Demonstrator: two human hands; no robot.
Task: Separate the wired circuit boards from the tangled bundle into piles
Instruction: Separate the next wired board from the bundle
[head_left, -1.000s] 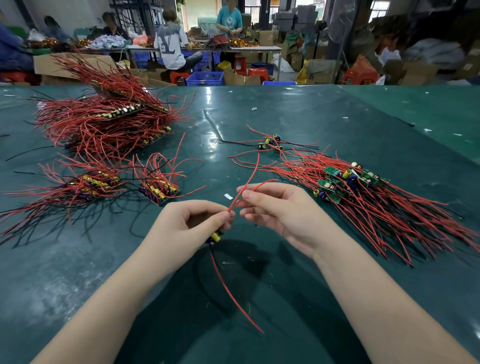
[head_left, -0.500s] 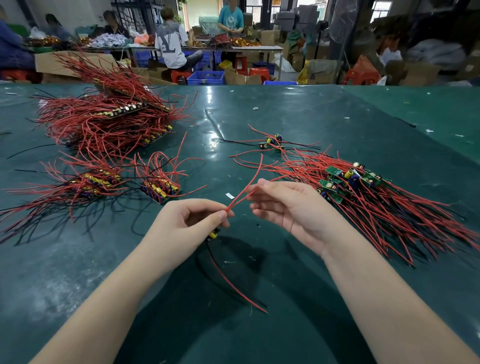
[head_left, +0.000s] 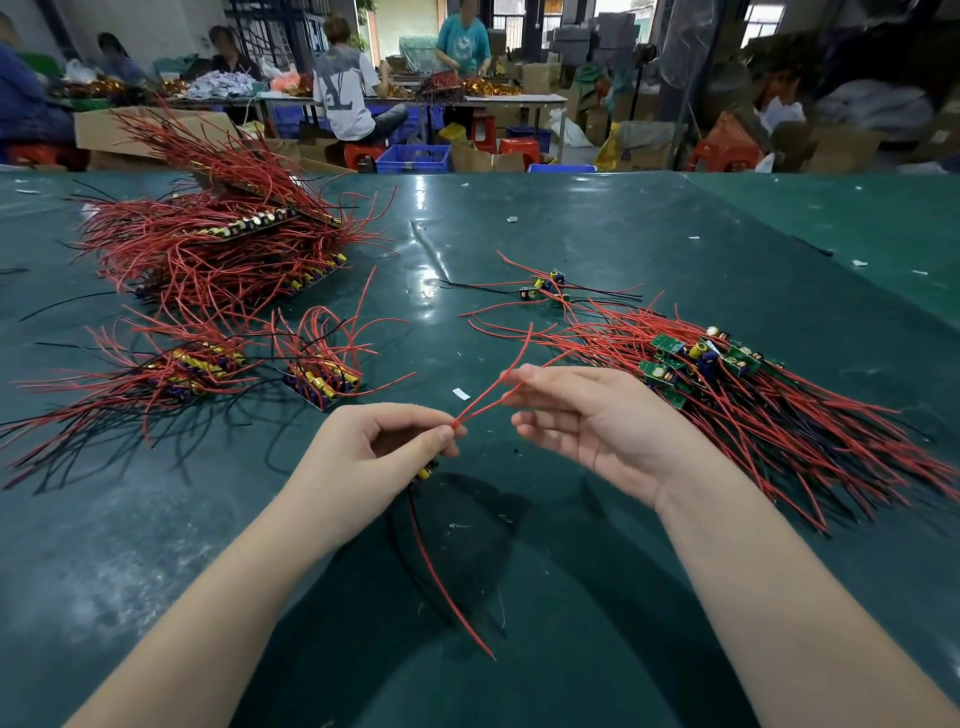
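My left hand (head_left: 379, 452) grips a small wired circuit board (head_left: 426, 472) just above the green table (head_left: 675, 234), pinching its red wires (head_left: 480, 402) between thumb and forefinger. More of its red and black wires hang below the hand. My right hand (head_left: 587, 426) is beside it, fingers straight, with the fingertips touching the upper red wires. The tangled bundle (head_left: 753, 415) of green boards and red wires lies to the right of that hand. Sorted piles lie at the left: a big stack (head_left: 223, 244) and two smaller piles (head_left: 197, 364) (head_left: 322, 379).
A few loose boards (head_left: 545, 286) with wires lie at mid-table beyond my hands. Small white scraps dot the table. Past the far edge, several people work at other tables among cardboard boxes, blue crates (head_left: 413, 158) and red stools.
My right hand has let go its pinch on the red wires and opened, sliding slightly right. The left hand keeps its hold, and the hanging wires have swung a little.
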